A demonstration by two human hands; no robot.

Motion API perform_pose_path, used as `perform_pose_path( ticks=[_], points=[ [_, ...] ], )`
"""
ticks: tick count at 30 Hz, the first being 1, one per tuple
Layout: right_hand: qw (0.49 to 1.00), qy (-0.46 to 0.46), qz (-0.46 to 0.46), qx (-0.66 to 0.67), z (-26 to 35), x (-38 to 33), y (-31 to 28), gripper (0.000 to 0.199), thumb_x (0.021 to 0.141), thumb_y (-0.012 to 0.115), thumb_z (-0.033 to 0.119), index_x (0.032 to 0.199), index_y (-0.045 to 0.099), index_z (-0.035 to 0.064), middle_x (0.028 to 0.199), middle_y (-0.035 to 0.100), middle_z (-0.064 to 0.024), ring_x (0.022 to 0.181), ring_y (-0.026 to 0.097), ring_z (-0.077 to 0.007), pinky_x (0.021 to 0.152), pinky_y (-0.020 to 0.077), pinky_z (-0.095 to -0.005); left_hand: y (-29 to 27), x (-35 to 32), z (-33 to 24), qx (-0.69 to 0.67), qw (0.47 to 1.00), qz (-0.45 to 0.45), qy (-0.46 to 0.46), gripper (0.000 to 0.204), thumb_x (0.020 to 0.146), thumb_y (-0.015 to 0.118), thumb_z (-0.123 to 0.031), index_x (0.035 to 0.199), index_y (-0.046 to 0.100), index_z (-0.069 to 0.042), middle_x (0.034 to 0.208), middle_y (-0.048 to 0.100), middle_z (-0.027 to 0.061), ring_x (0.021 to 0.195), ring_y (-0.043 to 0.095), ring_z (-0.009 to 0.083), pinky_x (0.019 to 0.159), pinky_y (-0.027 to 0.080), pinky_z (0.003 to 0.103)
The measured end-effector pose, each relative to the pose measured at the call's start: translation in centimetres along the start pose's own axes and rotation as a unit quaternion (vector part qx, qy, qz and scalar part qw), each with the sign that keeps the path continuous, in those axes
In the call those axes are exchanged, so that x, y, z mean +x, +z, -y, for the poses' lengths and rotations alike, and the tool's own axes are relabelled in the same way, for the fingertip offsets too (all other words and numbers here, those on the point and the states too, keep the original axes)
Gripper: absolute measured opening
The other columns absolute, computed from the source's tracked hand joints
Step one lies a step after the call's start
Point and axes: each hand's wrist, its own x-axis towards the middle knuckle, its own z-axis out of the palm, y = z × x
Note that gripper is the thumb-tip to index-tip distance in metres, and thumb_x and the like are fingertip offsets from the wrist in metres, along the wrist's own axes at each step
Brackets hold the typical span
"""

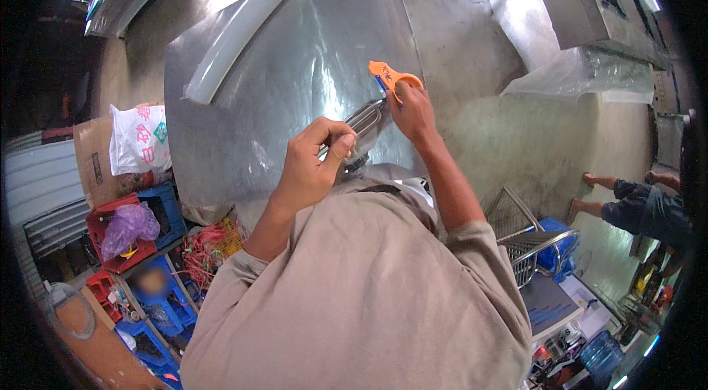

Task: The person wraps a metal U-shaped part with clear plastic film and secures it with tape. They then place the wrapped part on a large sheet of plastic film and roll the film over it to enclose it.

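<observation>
My right hand [413,111] is closed around an orange plastic tool [383,71] with a rounded loop and dark marks on its face. A thin blue piece shows along its side; its exact kind is unclear. My left hand [313,160] is pinched, thumb against fingers, and whatever sits between the tips is too small to name. Between my hands, close to my waist, is a shiny metal thing with bent rods [366,119], partly hidden by my left fingers. Both hands are over the near part of a large metal-topped table [295,80].
A roll of clear plastic film [240,36] lies at the table's far left. Left of the table are a white printed bag [139,141], red and blue crates [164,217]. On the right stand a metal-framed chair [527,242] and a person's legs [605,198].
</observation>
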Motion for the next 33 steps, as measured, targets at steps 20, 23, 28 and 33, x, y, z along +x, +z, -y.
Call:
perform_pose_path(
  ticks=[20,23,28,33],
  points=[
    [0.846,0.196,0.036,0.495,5.0,-11.0,-7.0,0.012,0.097,0.071,0.008,0.100,0.068,-0.0033,0.088,0.070,-0.0063,0.074,0.067,-0.0117,0.067,0.0549,-0.0277,2.8,0.5,8.9,0.158,0.983,0.094,-0.008,0.060,0.095,0.072,-0.026,0.150,0.052,-0.013,0.134,0.061,0.0203,0.119,0.062,0.0356,0.099,0.052,0.043],
    [0.833,0.238,-0.005,0.499,3.7,-12.2,-7.3,0.012,0.098,0.071,0.009,0.099,0.068,-0.0021,0.084,0.068,-0.0042,0.072,0.066,-0.0119,0.067,0.0540,-0.0280,3.4,-1.3,15.1,0.316,0.906,0.235,0.153,0.062,0.092,0.074,-0.028,0.149,0.054,-0.017,0.140,0.057,0.0169,0.129,0.054,0.0372,0.109,0.044,0.047],
    [0.839,0.266,-0.041,0.473,3.0,-13.0,-8.3,0.012,0.097,0.072,0.009,0.098,0.067,-0.0022,0.084,0.068,-0.0040,0.072,0.066,-0.0120,0.067,0.0534,-0.0276,5.0,-3.0,20.0,0.358,0.885,0.246,0.167,0.060,0.089,0.076,-0.031,0.144,0.058,-0.016,0.141,0.055,0.0119,0.130,0.052,0.0315,0.108,0.041,0.046],
    [0.830,0.284,-0.064,0.476,2.6,-13.5,-8.0,0.013,0.097,0.071,0.009,0.099,0.067,-0.0023,0.085,0.067,-0.0041,0.073,0.066,-0.0124,0.067,0.0536,-0.0280,6.5,-3.1,21.1,0.365,0.900,0.214,0.103,0.056,0.089,0.075,-0.025,0.140,0.060,-0.008,0.136,0.061,0.0109,0.121,0.060,0.0305,0.103,0.044,0.045]
  ],
)
